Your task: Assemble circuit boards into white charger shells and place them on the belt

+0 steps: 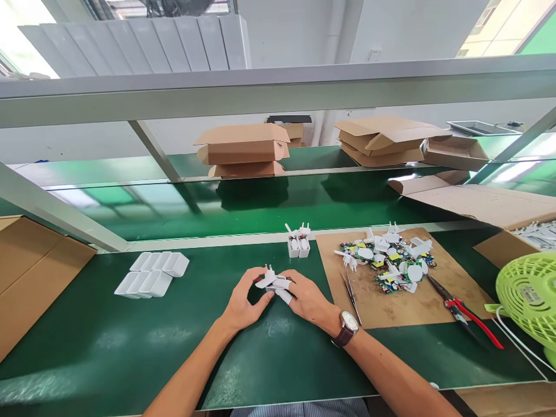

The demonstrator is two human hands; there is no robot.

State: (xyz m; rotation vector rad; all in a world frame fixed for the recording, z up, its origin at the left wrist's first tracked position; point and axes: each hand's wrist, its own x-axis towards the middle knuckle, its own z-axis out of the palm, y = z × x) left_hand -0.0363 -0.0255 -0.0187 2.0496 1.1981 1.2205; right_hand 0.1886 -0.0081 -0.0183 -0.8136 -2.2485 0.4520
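White plastic parts [274, 282], one with plug pins pointing up, are held between both hands over the green table. My left hand [247, 301] pinches them from the left with thumb and forefinger. On the right side, my right hand [307, 296], with a watch at the wrist, has its fingers closed on the same parts. Just beyond the hands stand two small white housings [299, 246] with plug pieces on top. A pile of circuit boards and white plug parts [393, 258] lies on a brown cardboard sheet [382, 313] to the right.
White open housings [152, 275] sit in rows at the left. Tweezers [351, 296] and red-handled scissors [464, 313] lie on the right, beside a green fan [530, 295]. Cardboard boxes [243, 145] rest on the shelf behind. A metal bar [278, 92] crosses above the table.
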